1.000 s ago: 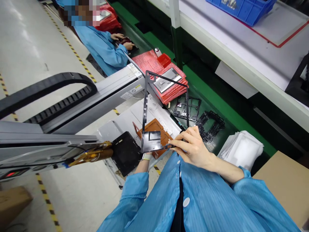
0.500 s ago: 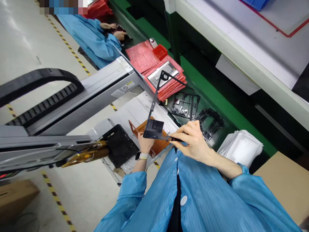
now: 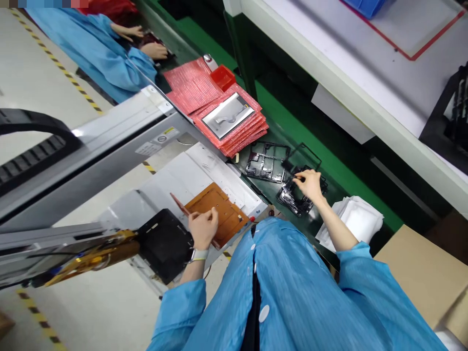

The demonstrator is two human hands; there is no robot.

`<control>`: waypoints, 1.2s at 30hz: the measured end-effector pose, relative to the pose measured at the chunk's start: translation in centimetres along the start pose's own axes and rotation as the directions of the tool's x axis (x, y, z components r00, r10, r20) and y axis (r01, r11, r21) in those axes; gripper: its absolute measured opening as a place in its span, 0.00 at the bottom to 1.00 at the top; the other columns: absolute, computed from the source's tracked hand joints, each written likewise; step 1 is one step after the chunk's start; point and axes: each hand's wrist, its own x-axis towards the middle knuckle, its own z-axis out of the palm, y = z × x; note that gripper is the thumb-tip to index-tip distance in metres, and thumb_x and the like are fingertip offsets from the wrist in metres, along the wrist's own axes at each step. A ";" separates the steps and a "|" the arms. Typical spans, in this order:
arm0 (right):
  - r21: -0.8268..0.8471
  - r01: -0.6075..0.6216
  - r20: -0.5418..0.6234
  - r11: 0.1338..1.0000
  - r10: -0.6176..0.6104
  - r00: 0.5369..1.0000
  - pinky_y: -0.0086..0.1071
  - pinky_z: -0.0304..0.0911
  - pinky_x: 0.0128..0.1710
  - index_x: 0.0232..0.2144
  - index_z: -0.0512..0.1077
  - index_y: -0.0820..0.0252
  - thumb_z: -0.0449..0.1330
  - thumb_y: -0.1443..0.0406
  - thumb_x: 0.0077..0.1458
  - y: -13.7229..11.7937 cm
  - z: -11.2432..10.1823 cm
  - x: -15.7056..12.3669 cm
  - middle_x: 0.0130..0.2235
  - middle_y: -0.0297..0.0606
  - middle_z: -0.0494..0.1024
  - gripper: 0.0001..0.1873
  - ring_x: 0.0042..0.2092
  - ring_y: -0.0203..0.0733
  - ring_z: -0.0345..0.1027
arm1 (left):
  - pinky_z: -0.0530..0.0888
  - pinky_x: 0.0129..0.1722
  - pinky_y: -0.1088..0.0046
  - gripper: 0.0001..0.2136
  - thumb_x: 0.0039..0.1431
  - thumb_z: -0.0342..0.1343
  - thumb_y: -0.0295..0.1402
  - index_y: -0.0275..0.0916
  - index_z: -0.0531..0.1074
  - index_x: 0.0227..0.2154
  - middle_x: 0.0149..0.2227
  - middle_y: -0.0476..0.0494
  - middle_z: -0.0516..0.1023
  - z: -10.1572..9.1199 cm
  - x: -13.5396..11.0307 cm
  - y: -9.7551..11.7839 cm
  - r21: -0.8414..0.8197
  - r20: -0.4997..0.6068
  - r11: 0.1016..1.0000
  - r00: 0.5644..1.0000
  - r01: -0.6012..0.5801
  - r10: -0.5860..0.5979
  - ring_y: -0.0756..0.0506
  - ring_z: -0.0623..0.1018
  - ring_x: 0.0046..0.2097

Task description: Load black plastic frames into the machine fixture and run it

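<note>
While the left hand [image 3: 203, 230] curls loosely beside the orange plate [image 3: 215, 209], its grip impossible to tell, the right hand [image 3: 307, 184] pinches a thin black frame [image 3: 288, 165] by one edge, above a pile of frames [image 3: 293, 199] on the green tabletop [image 3: 278, 132]. Held one-sidedly, it could snag those tangled bars and bend. Farther off, the red box [image 3: 224, 84] shows no clear contents; the blue bin [image 3: 367, 7] is cut off, its inside hidden.

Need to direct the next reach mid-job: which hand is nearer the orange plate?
Left. The left hand overlaps the orange plate in view; the right hand is farther off, at the pile of black frames.
</note>
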 end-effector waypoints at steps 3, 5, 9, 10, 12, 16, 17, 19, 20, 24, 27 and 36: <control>-0.153 -0.321 0.002 0.935 0.325 0.946 0.47 0.52 0.58 0.46 0.87 0.57 0.69 0.64 0.67 9.9 -0.7 2.4 0.43 0.45 0.86 0.08 0.53 0.55 0.71 | 0.69 0.54 0.57 0.25 0.73 0.48 0.43 0.46 0.62 0.16 0.15 0.47 0.67 0.0 -1.4 0.3 -0.038 -0.009 0.999 1.000 -0.029 0.028 0.43 0.70 0.28; -0.224 -0.466 -0.019 0.856 0.474 0.880 0.48 0.51 0.58 0.46 0.87 0.57 0.68 0.65 0.66 15.1 -1.7 2.9 0.45 0.45 0.87 0.08 0.53 0.55 0.70 | 0.69 0.54 0.57 0.25 0.73 0.49 0.43 0.45 0.63 0.16 0.16 0.47 0.68 0.1 -2.3 0.6 -0.049 -0.008 0.998 0.999 -0.045 0.045 0.43 0.72 0.28; -0.302 -0.578 -0.245 0.758 0.524 0.816 0.49 0.53 0.60 0.59 0.81 0.64 0.62 0.68 0.67 20.0 -2.6 2.6 0.60 0.57 0.81 0.20 0.60 0.57 0.66 | 0.69 0.53 0.57 0.26 0.74 0.49 0.42 0.45 0.63 0.17 0.16 0.48 0.69 0.3 -3.4 0.9 -0.053 -0.009 0.997 0.998 -0.055 0.054 0.43 0.73 0.28; -0.303 -0.572 -0.279 0.762 0.503 0.818 0.49 0.53 0.60 0.62 0.79 0.66 0.60 0.68 0.68 19.9 -2.2 2.5 0.62 0.59 0.79 0.23 0.61 0.58 0.66 | 0.69 0.53 0.57 0.26 0.74 0.49 0.43 0.45 0.63 0.17 0.16 0.48 0.70 0.4 -3.5 0.9 -0.054 -0.011 0.997 0.998 -0.057 0.056 0.43 0.73 0.28; -0.298 -0.514 -0.262 0.804 0.449 0.854 0.47 0.55 0.60 0.63 0.77 0.67 0.56 0.67 0.70 18.4 -0.8 2.0 0.62 0.60 0.78 0.23 0.60 0.58 0.66 | 0.69 0.53 0.57 0.25 0.75 0.49 0.43 0.45 0.64 0.17 0.16 0.47 0.71 0.4 -3.5 0.9 -0.055 -0.018 0.997 0.998 -0.061 0.061 0.43 0.73 0.28; -0.286 -0.222 0.023 0.932 0.238 0.971 0.43 0.58 0.58 0.49 0.81 0.61 0.51 0.65 0.75 12.1 5.0 -1.6 0.52 0.51 0.82 0.17 0.54 0.54 0.70 | 0.69 0.53 0.57 0.25 0.75 0.49 0.43 0.45 0.65 0.18 0.17 0.47 0.70 0.6 -3.3 1.0 -0.068 -0.020 0.996 0.998 -0.060 0.059 0.43 0.72 0.28; -0.270 -0.149 0.116 0.951 0.185 0.976 0.42 0.59 0.58 0.47 0.80 0.59 0.53 0.63 0.76 10.5 6.6 -3.0 0.50 0.49 0.83 0.15 0.53 0.52 0.71 | 0.69 0.53 0.57 0.25 0.75 0.49 0.43 0.45 0.64 0.18 0.16 0.47 0.69 0.7 -3.2 1.1 -0.072 -0.017 0.996 0.998 -0.057 0.056 0.43 0.72 0.28; -0.259 -0.071 0.226 0.963 0.132 0.965 0.41 0.61 0.58 0.47 0.79 0.59 0.61 0.58 0.74 7.8 9.6 -6.0 0.50 0.48 0.82 0.11 0.53 0.53 0.72 | 0.68 0.53 0.56 0.26 0.75 0.49 0.43 0.45 0.63 0.17 0.16 0.47 0.68 0.8 -3.2 1.3 -0.077 -0.012 0.996 0.999 -0.049 0.048 0.43 0.71 0.28; -0.267 -0.063 0.250 0.962 0.132 0.959 0.42 0.61 0.58 0.49 0.78 0.59 0.65 0.58 0.72 7.0 10.7 -7.3 0.51 0.49 0.81 0.11 0.55 0.54 0.72 | 0.68 0.53 0.56 0.26 0.75 0.49 0.43 0.45 0.62 0.17 0.16 0.48 0.67 0.8 -3.2 1.3 -0.078 -0.010 0.996 0.999 -0.047 0.046 0.43 0.71 0.27; -0.245 -0.122 0.259 0.962 0.186 0.948 0.41 0.64 0.58 0.53 0.76 0.60 0.68 0.66 0.69 6.2 12.5 -9.6 0.53 0.48 0.81 0.12 0.55 0.52 0.74 | 0.68 0.53 0.56 0.27 0.76 0.48 0.44 0.45 0.63 0.17 0.16 0.47 0.68 0.9 -3.1 1.3 -0.079 0.007 0.996 0.999 -0.048 0.049 0.43 0.70 0.27; -0.156 -0.144 0.243 0.977 0.180 0.953 0.37 0.67 0.56 0.50 0.77 0.59 0.65 0.68 0.70 6.9 11.6 -9.0 0.51 0.44 0.82 0.08 0.52 0.48 0.76 | 0.68 0.54 0.56 0.26 0.75 0.47 0.44 0.45 0.63 0.17 0.17 0.47 0.69 0.9 -3.2 1.2 -0.087 0.020 0.996 0.999 -0.036 0.038 0.44 0.69 0.28; 0.063 0.218 0.233 0.974 -0.226 0.946 0.39 0.67 0.57 0.51 0.80 0.59 0.61 0.68 0.73 1.6 12.7 -8.2 0.51 0.46 0.79 0.09 0.53 0.51 0.73 | 0.68 0.56 0.56 0.25 0.75 0.48 0.43 0.44 0.63 0.18 0.20 0.46 0.73 0.0 -3.3 1.9 -0.124 0.060 0.992 0.998 0.023 -0.016 0.44 0.70 0.28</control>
